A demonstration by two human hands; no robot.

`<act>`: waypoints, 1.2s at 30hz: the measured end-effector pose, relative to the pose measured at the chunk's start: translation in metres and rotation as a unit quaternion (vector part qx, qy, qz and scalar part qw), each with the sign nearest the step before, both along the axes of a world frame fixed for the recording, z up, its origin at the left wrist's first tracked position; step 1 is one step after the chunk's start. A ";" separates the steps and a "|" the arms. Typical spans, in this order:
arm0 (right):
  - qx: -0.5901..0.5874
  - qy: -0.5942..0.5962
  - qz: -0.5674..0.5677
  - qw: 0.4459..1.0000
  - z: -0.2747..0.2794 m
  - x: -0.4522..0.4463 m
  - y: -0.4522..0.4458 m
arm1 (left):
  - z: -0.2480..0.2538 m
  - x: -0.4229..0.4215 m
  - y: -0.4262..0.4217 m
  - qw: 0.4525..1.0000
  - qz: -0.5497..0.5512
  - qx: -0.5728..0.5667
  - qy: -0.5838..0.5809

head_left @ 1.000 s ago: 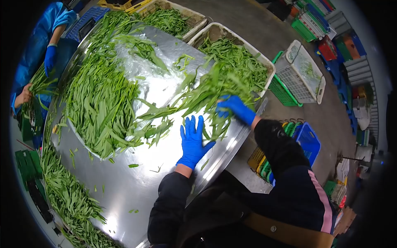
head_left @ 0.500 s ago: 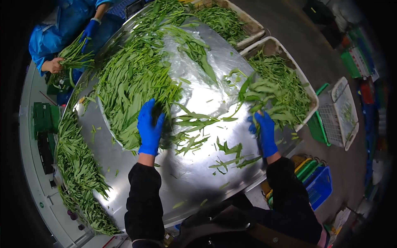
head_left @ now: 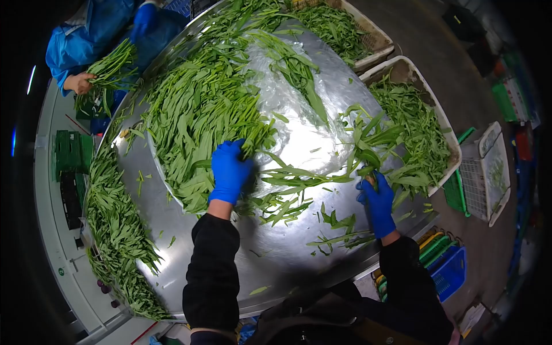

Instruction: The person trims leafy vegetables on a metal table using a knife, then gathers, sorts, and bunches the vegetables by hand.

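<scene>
My left hand [head_left: 230, 172], in a blue glove, is at the near right edge of a large heap of water spinach [head_left: 201, 115]. Its fingers are bent round some stems there, and the fingertips are partly hidden. My right hand [head_left: 378, 204], gloved in blue too, is closed on a small bunch of leafy water spinach [head_left: 371, 141] that points away toward the white crate. A small brownish spot shows at the fingers; I cannot make out what it is. Loose stems and cut leaves [head_left: 293, 178] lie between my hands on the metal table [head_left: 282, 241].
White crates of greens [head_left: 451, 132] stand along the table's right side. Clear plastic film [head_left: 276, 98] lies mid-table. More greens [head_left: 118, 230] line the left edge. At the far left, another person's hand [head_left: 80, 83] holds a bunch. A blue basket [head_left: 448, 273] sits below right.
My left hand's fingers have bent in against the stems in the heap. My right hand still holds its bunch. The whole view has shifted slightly. The other person's gloved hand has moved off their bunch.
</scene>
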State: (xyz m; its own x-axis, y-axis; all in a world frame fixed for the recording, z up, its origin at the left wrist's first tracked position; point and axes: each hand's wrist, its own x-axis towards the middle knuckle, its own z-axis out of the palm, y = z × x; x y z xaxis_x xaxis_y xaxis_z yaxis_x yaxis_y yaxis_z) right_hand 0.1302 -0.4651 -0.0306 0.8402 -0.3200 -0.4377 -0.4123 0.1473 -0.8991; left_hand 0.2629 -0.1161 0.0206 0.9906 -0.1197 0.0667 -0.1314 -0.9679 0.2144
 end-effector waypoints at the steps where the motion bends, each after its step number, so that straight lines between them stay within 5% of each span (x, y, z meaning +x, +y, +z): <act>1: -0.001 -0.008 -0.001 1.000 -0.001 -0.001 0.000 | 0.002 0.002 0.009 0.994 0.022 -0.102 0.020; 5: -0.002 -0.021 0.006 1.000 -0.005 -0.001 -0.001 | 0.018 0.006 0.048 0.878 0.158 -0.446 0.068; 7: -0.004 -0.025 0.006 1.000 -0.003 -0.001 0.000 | 0.034 0.007 0.057 0.812 0.212 -0.534 0.103; 9: -0.008 -0.029 -0.002 1.000 -0.005 -0.001 0.002 | 0.033 0.014 0.059 0.809 0.212 -0.535 0.119; 11: -0.012 -0.033 -0.006 0.999 -0.005 0.000 0.003 | 0.015 0.020 0.052 0.823 0.196 -0.526 0.085; 15: -0.045 -0.043 -0.008 0.998 -0.007 -0.002 0.005 | -0.012 0.025 0.018 0.955 0.048 -0.291 -0.043; 20: -0.052 -0.054 -0.015 0.997 -0.009 -0.001 0.008 | -0.001 0.031 0.005 0.979 0.038 -0.201 0.005; 22: -0.081 -0.050 -0.005 0.995 -0.005 -0.001 0.008 | 0.006 0.034 -0.002 0.994 -0.024 0.004 -0.105; 25: -0.087 -0.061 0.003 0.994 -0.006 -0.001 0.006 | -0.003 0.039 -0.003 1.000 0.024 -0.005 -0.011; 36: -0.042 -0.069 -0.018 0.997 -0.018 -0.006 0.004 | 0.000 0.021 -0.014 0.997 -0.038 -0.063 -0.035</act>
